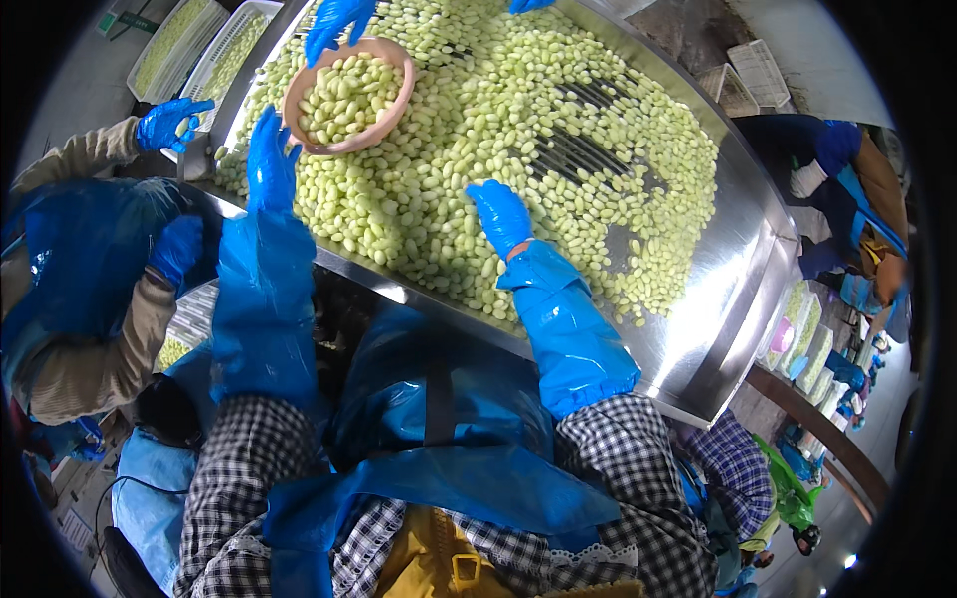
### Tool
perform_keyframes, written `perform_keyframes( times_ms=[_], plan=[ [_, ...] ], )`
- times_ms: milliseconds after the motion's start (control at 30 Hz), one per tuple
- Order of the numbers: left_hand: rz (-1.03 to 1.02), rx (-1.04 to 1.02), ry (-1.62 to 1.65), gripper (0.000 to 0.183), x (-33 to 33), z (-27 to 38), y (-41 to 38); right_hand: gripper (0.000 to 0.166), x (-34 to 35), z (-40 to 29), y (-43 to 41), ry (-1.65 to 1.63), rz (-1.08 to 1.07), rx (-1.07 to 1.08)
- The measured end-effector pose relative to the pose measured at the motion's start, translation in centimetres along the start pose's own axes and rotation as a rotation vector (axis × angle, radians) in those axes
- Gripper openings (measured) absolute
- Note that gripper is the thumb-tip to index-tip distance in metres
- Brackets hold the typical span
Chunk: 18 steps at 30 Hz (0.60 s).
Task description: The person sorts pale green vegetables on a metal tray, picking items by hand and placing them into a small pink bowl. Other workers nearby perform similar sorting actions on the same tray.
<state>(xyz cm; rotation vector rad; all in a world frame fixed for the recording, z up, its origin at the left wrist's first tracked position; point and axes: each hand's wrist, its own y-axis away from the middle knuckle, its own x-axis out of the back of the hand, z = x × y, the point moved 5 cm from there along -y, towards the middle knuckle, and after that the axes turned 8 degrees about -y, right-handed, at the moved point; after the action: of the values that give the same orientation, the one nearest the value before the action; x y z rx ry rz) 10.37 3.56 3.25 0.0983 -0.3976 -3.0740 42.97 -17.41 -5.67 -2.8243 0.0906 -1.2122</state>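
Note:
Many pale green, oval fruits (419, 187), likely peeled grapes, cover a stainless steel sorting table (718, 269) with dark slots. My left hand (271, 164), in a blue glove, is at the lower left side of a pink plastic bowl (400, 97) full of the same fruits. Its fingers point up and apart; whether they touch the bowl cannot be told. My right hand (502, 217), also blue-gloved, lies on the fruits at mid-table with its fingers curled; anything under them is hidden. A co-worker's gloved hand (336, 26) touches the bowl's far rim.
White baskets of fruits (224, 67) stand beyond the table's upper left corner. At the left, a co-worker's gloved hand (168, 125) holds a fruit. The table's raised metal edge (381, 288) runs before me. Empty white crates (759, 72) lie at upper right, near another person.

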Motion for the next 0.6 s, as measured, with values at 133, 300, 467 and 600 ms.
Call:
perform_keyframes(
  times_ms=[133, 300, 467, 600],
  plan=[
    [0.196, 0.054, -0.02, 0.042, 5.4, -3.3, 9.6, 0.024, -2.2, 0.9, -1.4, 0.183, -0.235, -0.005],
    [0.202, 0.173, -0.173, 0.031, 10.0, -6.9, 17.3, 0.018, -0.9, -2.9, -7.2, 0.017, -0.284, -0.183],
    [0.042, 0.064, -0.233, 0.035, 9.5, -8.4, 17.8, 0.036, 1.6, -11.4, -17.1, -0.901, 0.006, -0.244],
    [0.034, 0.054, -0.279, 0.034, 8.1, -8.2, 18.4, 0.024, 3.8, -10.6, -15.2, -0.48, 0.051, -0.229]
  ],
)
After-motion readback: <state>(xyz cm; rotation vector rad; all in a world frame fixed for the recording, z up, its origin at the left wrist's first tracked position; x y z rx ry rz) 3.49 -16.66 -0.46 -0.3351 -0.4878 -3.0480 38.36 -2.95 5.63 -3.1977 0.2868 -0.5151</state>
